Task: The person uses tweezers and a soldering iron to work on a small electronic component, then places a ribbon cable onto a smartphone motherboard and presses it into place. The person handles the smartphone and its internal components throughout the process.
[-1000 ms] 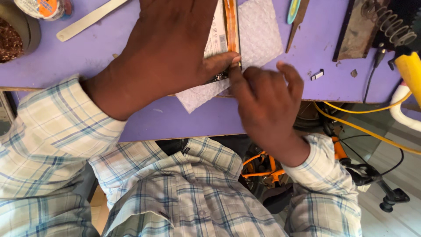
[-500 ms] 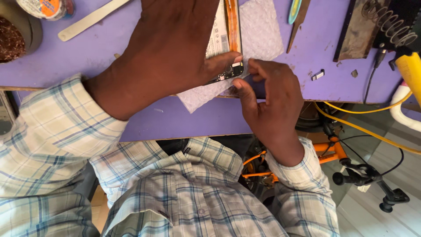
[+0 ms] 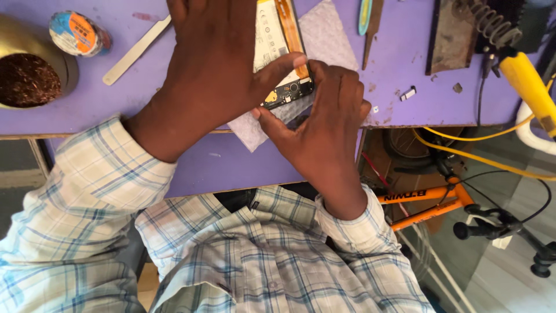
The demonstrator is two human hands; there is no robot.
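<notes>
An opened phone [image 3: 277, 40] with a white battery and an orange ribbon cable lies on a white padded sheet [image 3: 327, 40] on the purple table [image 3: 69, 110]. My left hand [image 3: 220, 64] lies flat over the phone's left side, thumb pressed against its lower end. My right hand [image 3: 324, 122] comes up from below. Its fingers pinch the phone's bottom edge by the small dark circuit board [image 3: 289, 91].
A brass bowl of copper wool [image 3: 26, 78] and a round tin [image 3: 78, 32] sit far left, beside a flat metal blade [image 3: 136, 51]. A soldering stand [image 3: 463, 32] and a yellow-handled iron [image 3: 530, 81] are at the right. An orange bicycle [image 3: 428, 200] stands below the table.
My right hand has slid up from the sheet's edge and closed its fingers on the phone's bottom end. My left hand has stayed pressed on the phone.
</notes>
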